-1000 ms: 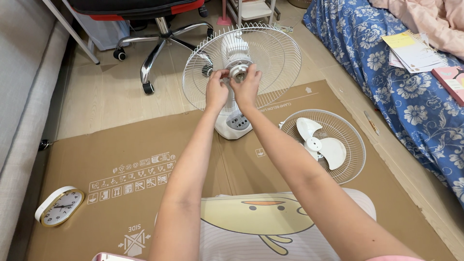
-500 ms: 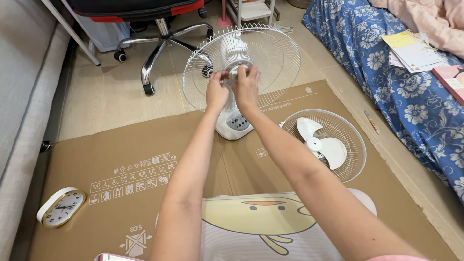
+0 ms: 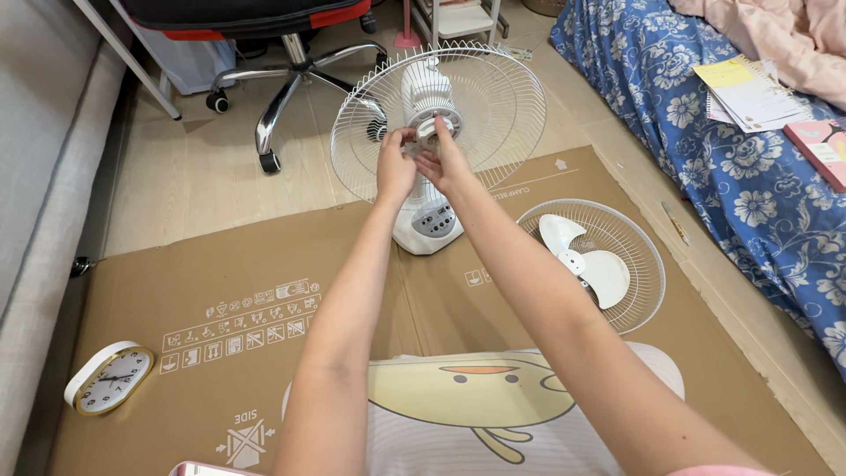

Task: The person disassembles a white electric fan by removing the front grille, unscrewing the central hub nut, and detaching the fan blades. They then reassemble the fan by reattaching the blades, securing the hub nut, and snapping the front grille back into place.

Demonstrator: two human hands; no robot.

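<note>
A white table fan stands on flattened cardboard (image 3: pixel 264 291), its rear wire guard (image 3: pixel 493 115) upright with no blades on it. Both hands reach to the round hub at the guard's centre (image 3: pixel 434 126). My left hand (image 3: pixel 397 167) pinches the hub's left side. My right hand (image 3: pixel 445 163) grips its lower right edge. The fan's white base (image 3: pixel 427 231) with a control panel sits just below my wrists. The front guard (image 3: pixel 630 238) lies flat on the cardboard to the right, with the white blade piece (image 3: pixel 586 263) resting in it.
A white round wall clock (image 3: pixel 110 379) lies at the cardboard's left edge. An office chair base (image 3: pixel 291 88) stands behind the fan. A blue floral bed cover (image 3: pixel 740 176) with notebooks (image 3: pixel 749 92) fills the right. A grey sofa edge (image 3: pixel 44 176) runs along the left. A pen (image 3: pixel 676 222) lies on the floor.
Both hands stay on the hub, shifting only slightly around it. The fan and loose parts have not moved.
</note>
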